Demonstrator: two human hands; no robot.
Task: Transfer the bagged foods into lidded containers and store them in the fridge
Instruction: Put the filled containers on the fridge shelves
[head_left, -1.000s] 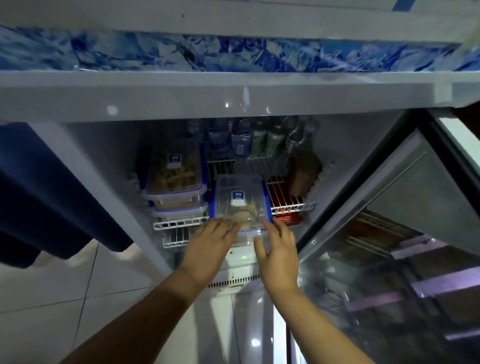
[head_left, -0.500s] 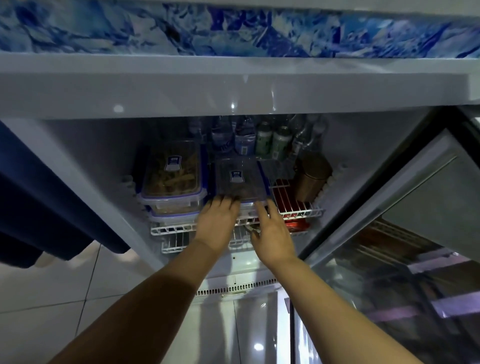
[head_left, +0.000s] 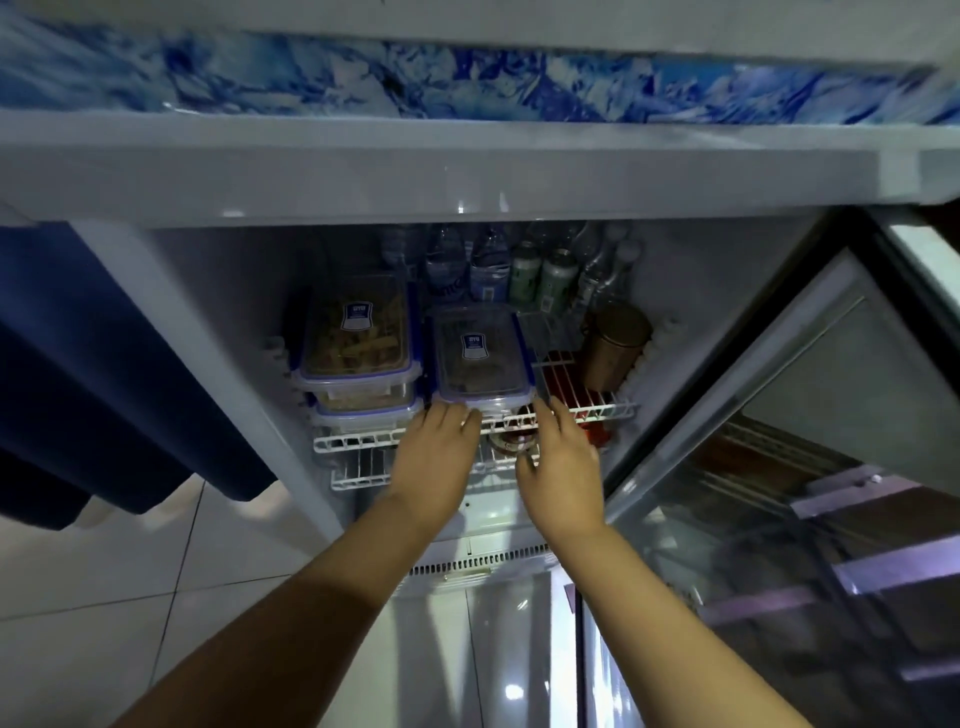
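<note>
A clear lidded container (head_left: 480, 358) with blue clips and a blue label sits on the white wire shelf (head_left: 597, 410) inside the open fridge. Dark food shows through its lid. My left hand (head_left: 436, 452) touches its near left corner with straight fingers. My right hand (head_left: 558, 460) reaches to its near right corner, fingers extended at the shelf's front edge. To the left stand two stacked lidded containers (head_left: 356, 348) with pale food pieces inside.
Water bottles (head_left: 447, 270) and cans (head_left: 540, 278) line the back of the shelf. A copper-coloured tin (head_left: 615, 343) stands at the right. A lower wire shelf (head_left: 363, 473) holds a jar. The glass fridge door (head_left: 779, 493) hangs open on the right. Blue cloth (head_left: 104, 389) hangs on the left.
Both hands pushed the container from the shelf's front edge deeper in, beside the stacked containers. The fingers now rest at its near corners.
</note>
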